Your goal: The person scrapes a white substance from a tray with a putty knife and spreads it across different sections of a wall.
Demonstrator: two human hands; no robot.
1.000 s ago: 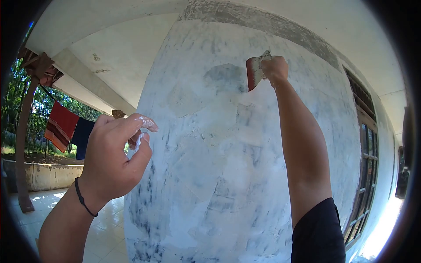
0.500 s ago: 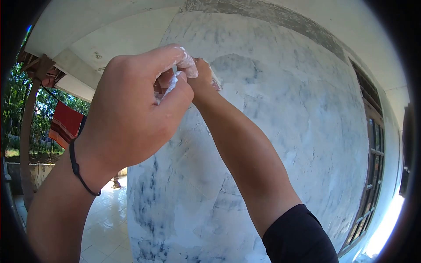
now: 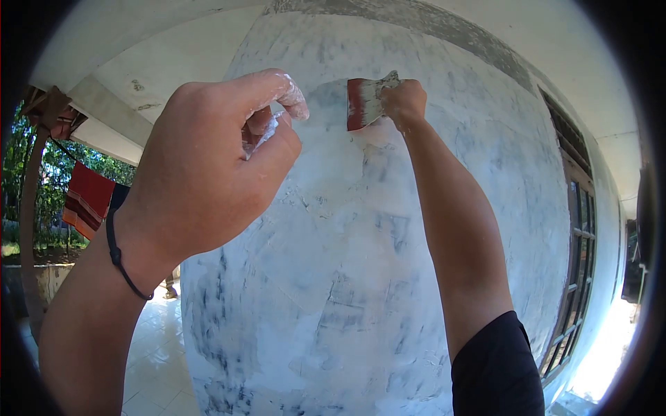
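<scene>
My right hand [image 3: 404,101] is raised high and grips a flat red-edged scraper [image 3: 363,102] smeared with white putty, its blade pressed against the patchy white and grey wall [image 3: 361,236]. My left hand [image 3: 208,166] is held up close to the camera, fingers curled shut around a small reddish-brown object [image 3: 251,136] coated in white putty. A black band circles the left wrist. White putty covers the tips of the left fingers.
A wooden-framed window [image 3: 579,263] runs along the wall at the right. To the left are a tiled porch floor [image 3: 156,347], a wooden post [image 3: 28,229], red and dark cloths [image 3: 87,197] hanging on a line, and trees beyond.
My right hand has moved from behind the left hand to the right along the wall, and the scraper is in view again. My left hand has barely moved.
</scene>
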